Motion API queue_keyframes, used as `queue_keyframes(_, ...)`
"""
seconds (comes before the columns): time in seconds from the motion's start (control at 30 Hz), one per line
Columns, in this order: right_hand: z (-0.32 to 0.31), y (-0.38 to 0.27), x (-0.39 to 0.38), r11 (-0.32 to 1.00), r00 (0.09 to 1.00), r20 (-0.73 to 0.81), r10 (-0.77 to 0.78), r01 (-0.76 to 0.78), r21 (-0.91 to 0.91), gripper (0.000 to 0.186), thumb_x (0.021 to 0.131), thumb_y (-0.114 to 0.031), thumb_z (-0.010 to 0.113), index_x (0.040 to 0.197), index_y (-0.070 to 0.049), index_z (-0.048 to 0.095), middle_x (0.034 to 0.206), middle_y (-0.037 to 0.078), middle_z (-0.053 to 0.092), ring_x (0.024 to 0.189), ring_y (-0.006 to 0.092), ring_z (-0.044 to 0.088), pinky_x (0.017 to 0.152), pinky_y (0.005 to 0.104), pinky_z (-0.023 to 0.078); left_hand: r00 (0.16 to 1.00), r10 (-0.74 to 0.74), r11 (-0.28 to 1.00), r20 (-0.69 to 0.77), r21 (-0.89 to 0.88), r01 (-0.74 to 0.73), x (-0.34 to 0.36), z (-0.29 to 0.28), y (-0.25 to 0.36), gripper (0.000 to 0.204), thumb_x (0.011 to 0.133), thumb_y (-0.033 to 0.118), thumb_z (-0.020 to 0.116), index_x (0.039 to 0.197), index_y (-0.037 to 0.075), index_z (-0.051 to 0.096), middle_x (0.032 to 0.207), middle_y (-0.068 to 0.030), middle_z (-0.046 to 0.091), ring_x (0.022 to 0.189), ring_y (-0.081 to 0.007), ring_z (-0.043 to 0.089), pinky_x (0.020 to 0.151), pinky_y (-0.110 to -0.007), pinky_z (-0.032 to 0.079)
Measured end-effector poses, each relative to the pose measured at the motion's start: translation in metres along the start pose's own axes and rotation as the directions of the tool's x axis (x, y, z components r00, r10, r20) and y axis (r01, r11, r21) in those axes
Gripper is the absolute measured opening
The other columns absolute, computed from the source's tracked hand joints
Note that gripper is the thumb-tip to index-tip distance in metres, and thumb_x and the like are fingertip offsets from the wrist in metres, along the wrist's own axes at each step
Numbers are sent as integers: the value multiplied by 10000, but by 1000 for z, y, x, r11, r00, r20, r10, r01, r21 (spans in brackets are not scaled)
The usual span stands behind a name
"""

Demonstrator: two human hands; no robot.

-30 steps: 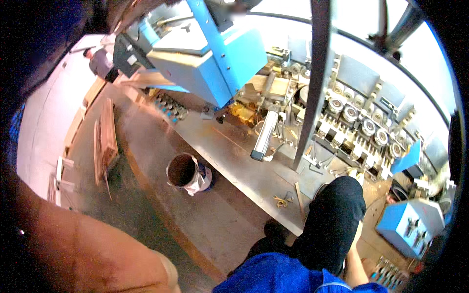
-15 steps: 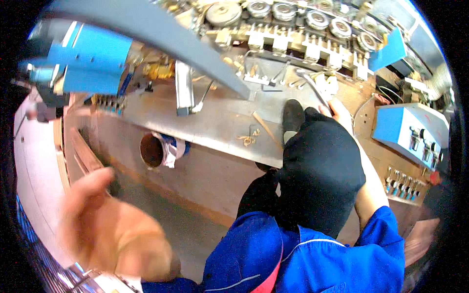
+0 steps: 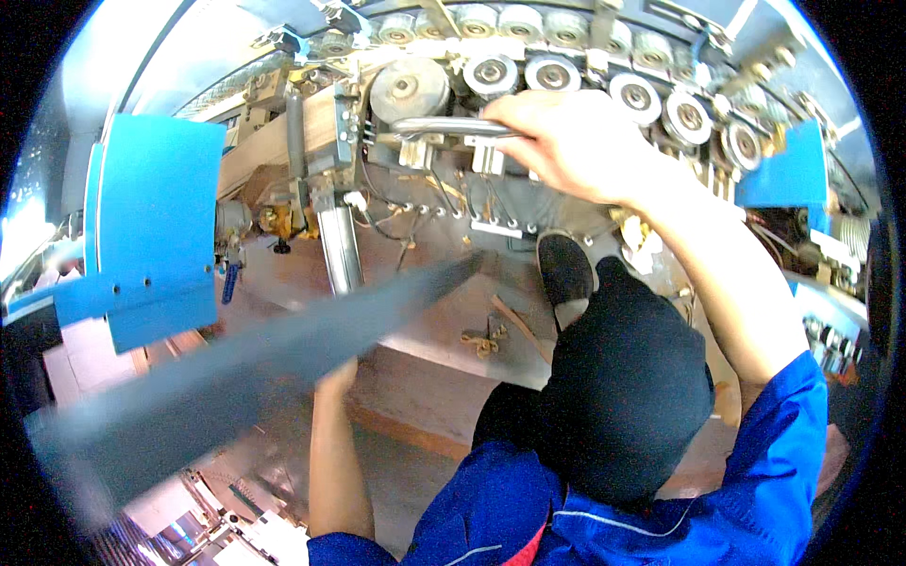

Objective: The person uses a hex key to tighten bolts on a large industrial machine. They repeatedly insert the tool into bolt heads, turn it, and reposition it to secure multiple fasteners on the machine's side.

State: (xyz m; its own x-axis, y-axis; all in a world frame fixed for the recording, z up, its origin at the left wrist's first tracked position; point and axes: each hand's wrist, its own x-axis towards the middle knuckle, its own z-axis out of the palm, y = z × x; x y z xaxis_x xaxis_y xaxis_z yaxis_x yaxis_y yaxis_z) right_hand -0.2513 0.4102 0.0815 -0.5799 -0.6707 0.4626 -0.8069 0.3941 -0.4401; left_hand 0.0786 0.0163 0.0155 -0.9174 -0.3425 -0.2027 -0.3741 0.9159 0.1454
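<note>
My right hand (image 3: 576,141) is raised over the machine, its fingers closed round one end of a slim silver metal bar-like tool (image 3: 439,124). The tool points left, in front of the large round wheel (image 3: 406,87) and the row of rollers (image 3: 552,74); whether it touches them I cannot tell. My left hand (image 3: 337,375) reaches up to a long grey post (image 3: 274,354), which hides its fingers, so its grip does not show. My knee in black trousers (image 3: 623,377) and a dark shoe (image 3: 566,269) rest on the machine bed.
A blue panel (image 3: 160,226) stands at the left and another blue panel (image 3: 788,174) at the right. A silver cylinder (image 3: 340,250) lies left of centre. Near my shoe are a wood strip (image 3: 519,325), a small brass-coloured piece (image 3: 483,341) and pale crumpled material (image 3: 640,243).
My right hand has risen from beside my knee to the rollers, carrying the metal tool. My left hand has moved from the lower left to behind the grey post. The view has shifted.
</note>
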Motion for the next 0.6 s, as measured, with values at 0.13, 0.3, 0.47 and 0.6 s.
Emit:
queue_keyframes(0.13,22,20,64,1000,990,139,17,-20,21,193,972,-249,610,1126,-136,632,911,118,706,850,353,715,713,473,576,971,-184,745,154,-623,240,33,-4,61,424,1002,272,667,1312,-8,589,1099,-123,665,987,-195,615,885,-362,498)
queue_keyframes(0.3,59,31,118,998,951,308,-34,17,59,243,933,-157,588,1164,-134,662,952,130,714,860,354,738,725,496,600,873,-272,410,405,-772,486,49,0,39,458,994,343,695,1292,11,593,1086,-96,680,950,-173,631,850,-342,512)
queue_keyframes(0.47,88,38,132,1000,922,388,-6,3,7,432,920,-96,571,1333,-183,664,964,136,716,891,342,754,748,485,622,843,-247,362,477,-762,537,59,8,35,631,960,554,699,1257,6,604,1021,-93,725,899,-198,694,803,-359,553)
queue_keyframes(0.6,94,44,134,999,921,389,-22,34,-25,401,940,-108,565,1319,-171,680,952,123,720,861,322,759,724,468,625,851,-305,448,427,-725,524,63,7,40,636,962,567,689,1247,5,601,1031,-91,708,907,-187,674,811,-348,543)
